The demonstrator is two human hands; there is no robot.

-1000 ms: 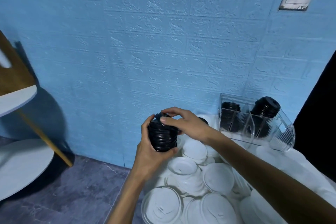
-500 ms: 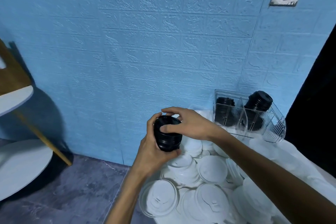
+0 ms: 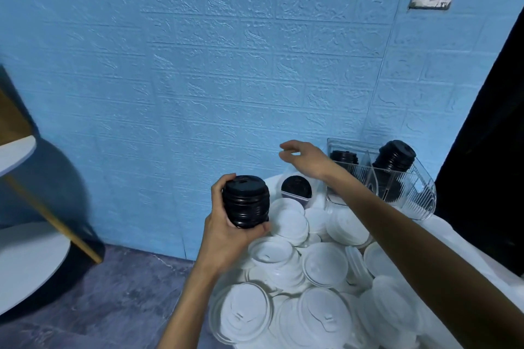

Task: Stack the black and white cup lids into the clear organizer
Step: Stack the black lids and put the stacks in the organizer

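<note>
The left hand (image 3: 226, 231) grips a stack of black lids (image 3: 246, 201), its fingers (image 3: 265, 227) curled round it, above a heap of white lids (image 3: 297, 278) on the counter (image 3: 465, 244). The right hand (image 3: 307, 161) hovers with released, spread fingers near the clear organizer (image 3: 397, 178) at the far right, which holds two black stacks. One loose black lid (image 3: 296, 187) lies between them.
</note>
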